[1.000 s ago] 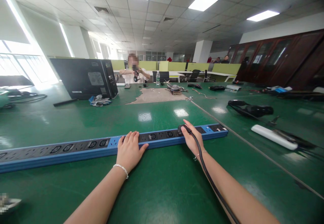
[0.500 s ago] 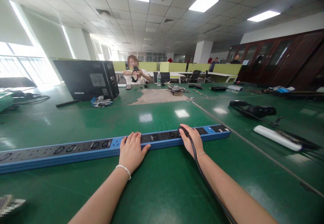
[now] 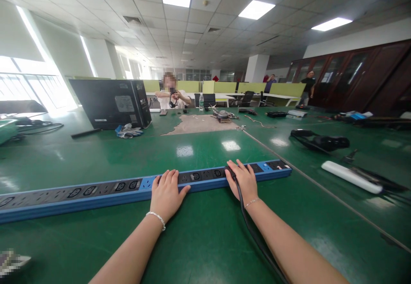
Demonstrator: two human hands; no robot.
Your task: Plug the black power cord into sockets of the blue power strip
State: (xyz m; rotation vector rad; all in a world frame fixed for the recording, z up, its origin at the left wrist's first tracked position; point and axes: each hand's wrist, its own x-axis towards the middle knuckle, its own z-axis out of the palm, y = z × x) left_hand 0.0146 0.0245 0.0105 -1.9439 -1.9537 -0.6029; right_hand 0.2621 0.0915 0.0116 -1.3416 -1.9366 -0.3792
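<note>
A long blue power strip (image 3: pixel 96 203) with black and blue sockets lies across the green table before me. My left hand (image 3: pixel 167 194) is laid over its middle, fingers on the far side and thumb along the near edge, gripping it. Toward the strip's right end, my right hand (image 3: pixel 244 183) closes around a black plug (image 3: pixel 229 170) at the sockets. From that plug a black cable (image 3: pixel 246 224) runs down beside my right forearm. My palm and fingers partly cover the plug, so I cannot tell how deep it sits in the socket.
A black computer case (image 3: pixel 111 104) stands at the back left, gloves (image 3: pixel 128 131) beside it. On the right lie a white bar (image 3: pixel 351 177) and a black cabled device (image 3: pixel 321 140). Across the table, a person (image 3: pixel 173 96) holds something dark near a water bottle (image 3: pixel 201 102).
My right hand has shifted slightly, its fingers reaching farther over the strip, and the cable has swung a little left. My left hand stays put. A person in the background has moved.
</note>
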